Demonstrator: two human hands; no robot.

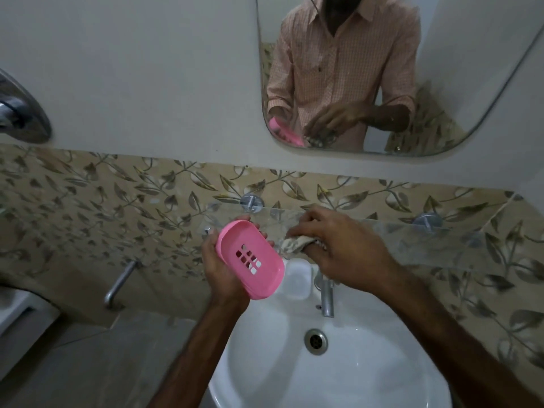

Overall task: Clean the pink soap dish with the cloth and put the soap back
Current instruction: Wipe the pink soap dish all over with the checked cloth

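Note:
My left hand [219,267] holds the pink soap dish [250,259] from behind, tilted so its inside with the drain holes faces me. The dish holds nothing. My right hand [338,248] grips a bunched, patterned cloth [294,244] just right of the dish, at the glass shelf [382,231]; whether the cloth touches the dish I cannot tell. A white bar of soap [297,278] lies on the back rim of the white sink [265,378], below both hands.
A chrome tap [326,295] stands on the sink's back rim beside the soap, with the drain [316,341] below it. A wall spout [117,285] sticks out at left. A mirror [382,69] hangs above the leaf-patterned tiles.

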